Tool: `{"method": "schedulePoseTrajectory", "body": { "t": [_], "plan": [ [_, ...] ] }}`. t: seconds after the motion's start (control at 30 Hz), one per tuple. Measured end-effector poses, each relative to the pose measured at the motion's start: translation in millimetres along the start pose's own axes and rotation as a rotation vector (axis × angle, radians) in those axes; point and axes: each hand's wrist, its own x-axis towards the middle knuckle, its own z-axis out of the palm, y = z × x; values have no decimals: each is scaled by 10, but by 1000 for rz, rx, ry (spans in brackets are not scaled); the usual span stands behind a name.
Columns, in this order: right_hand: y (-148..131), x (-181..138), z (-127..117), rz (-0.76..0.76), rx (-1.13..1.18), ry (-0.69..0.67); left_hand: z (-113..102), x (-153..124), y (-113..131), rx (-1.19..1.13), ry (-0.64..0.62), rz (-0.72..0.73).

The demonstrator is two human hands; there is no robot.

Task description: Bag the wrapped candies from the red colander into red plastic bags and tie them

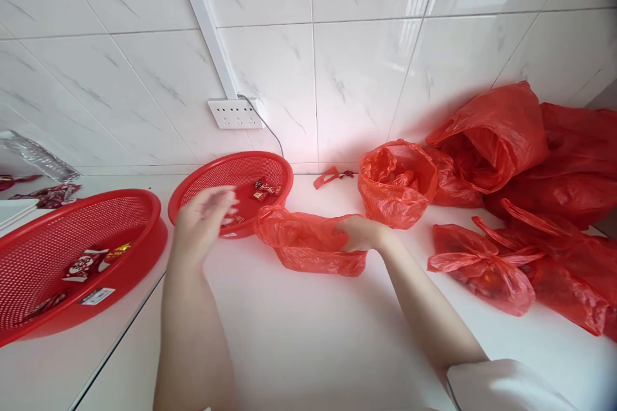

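A red plastic bag (pixel 308 244) lies open on the white counter in front of me. My right hand (pixel 359 233) reaches into its mouth, fingers hidden inside the plastic. My left hand (pixel 205 218) hovers over the near rim of a small red mesh basket (pixel 270 168), fingers spread and smeared by motion, with nothing seen in them. A few wrapped candies (pixel 264 190) lie in that basket.
A larger red mesh basket (pixel 144 205) with several wrapped sweets sits at the left. More red plastic bags (pixel 491 141) are heaped at the right, some filled and knotted (pixel 482 270). A wall socket (pixel 234 113) with a cable is on the tiled wall behind.
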Motion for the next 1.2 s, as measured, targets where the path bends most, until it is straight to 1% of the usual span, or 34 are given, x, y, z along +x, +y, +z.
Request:
{"method": "schedulePoseTrajectory", "body": {
  "t": [0.03, 0.07, 0.1, 0.13, 0.17, 0.2, 0.23, 0.27, 0.3, 0.37, 0.43, 0.47, 0.53, 0.63, 0.73, 0.87, 1.1, 1.2],
  "plan": [
    [-30, -44, -19, -5, 22, 10, -109, 38, -87, 179, 163, -82],
    [-61, -85, -37, -15, 54, 25, -205, 76, -187, 350, 278, -195],
    [-92, -122, -53, -28, 92, 42, -284, 112, -293, 451, 322, -339],
    [-122, -157, -67, -44, 129, 60, -342, 144, -400, 482, 291, -502],
    [-151, -188, -80, -59, 158, 77, -379, 170, -503, 438, 205, -638],
    [-177, -216, -91, -72, 174, 90, -392, 192, -599, 328, 79, -732],
    [-201, -242, -100, -81, 175, 99, -385, 209, -684, 187, -25, -788],
    [-222, -264, -107, -83, 171, 105, -361, 223, -758, 26, -104, -807],
    [-238, -284, -112, -83, 165, 108, -326, 236, -820, -123, -169, -813],
    [-259, -314, -116, -78, 157, 108, -249, 261, -906, -365, -250, -785],
    [-262, -335, -114, -74, 158, 107, -197, 284, -947, -483, -273, -734],
    [-259, -344, -113, -72, 161, 109, -188, 294, -954, -503, -258, -710],
    [-247, -361, -111, -78, 169, 123, -198, 306, -942, -503, -217, -678],
    [-232, -400, -118, -108, 173, 171, -238, 296, -863, -498, -202, -653],
    [-237, -456, -136, -158, 193, 221, -248, 253, -719, -476, -220, -596],
    [-262, -522, -161, -242, 234, 216, -218, 185, -520, -439, -261, -524],
    [-280, -576, -199, -296, 265, 219, -272, 99, -388, -357, -292, -536],
    [-274, -600, -210, -313, 282, 214, -291, 68, -338, -344, -284, -533]
  ]
}}
